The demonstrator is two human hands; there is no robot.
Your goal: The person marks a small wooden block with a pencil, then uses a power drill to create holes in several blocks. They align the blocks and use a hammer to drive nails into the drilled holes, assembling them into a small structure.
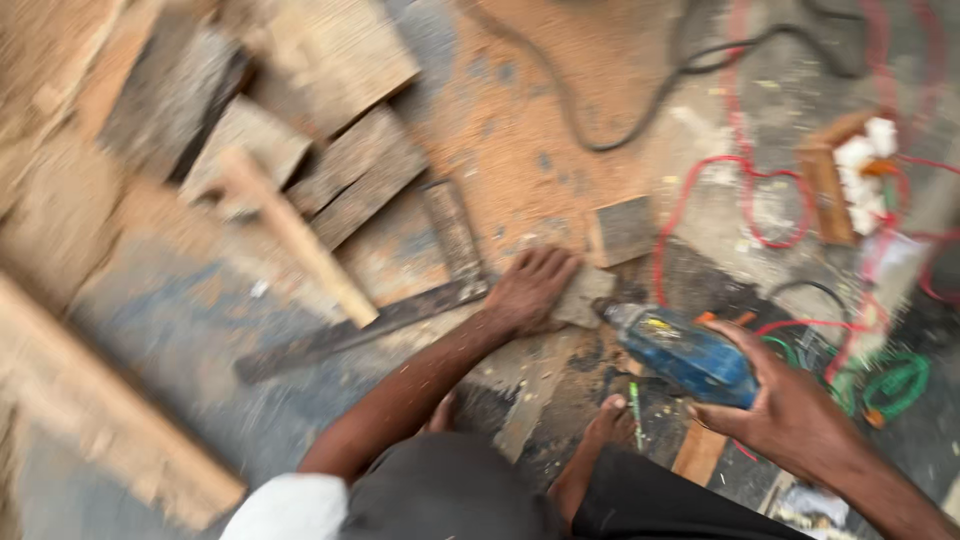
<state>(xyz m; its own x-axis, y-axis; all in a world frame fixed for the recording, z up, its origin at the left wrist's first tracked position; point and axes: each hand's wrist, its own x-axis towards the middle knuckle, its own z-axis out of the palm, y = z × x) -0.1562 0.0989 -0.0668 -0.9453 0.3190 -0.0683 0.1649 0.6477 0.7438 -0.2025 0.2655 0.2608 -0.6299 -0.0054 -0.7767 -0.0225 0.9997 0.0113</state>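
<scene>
Hands: right hand [790, 410] grips one blue drill [680, 352]; left hand [528, 290] presses one block [583, 295].

White short sleeve [290, 505], dark grey shorts [445, 495], bare forearms and feet.

A glossy blue plastic power drill [685, 355] is seen at lower right. Rough, weathered wooden planks [355, 175] are piled at upper left. A small rough wooden block [583, 295] and a dusty matt concrete floor [180, 320] are shown at centre and left.
</scene>
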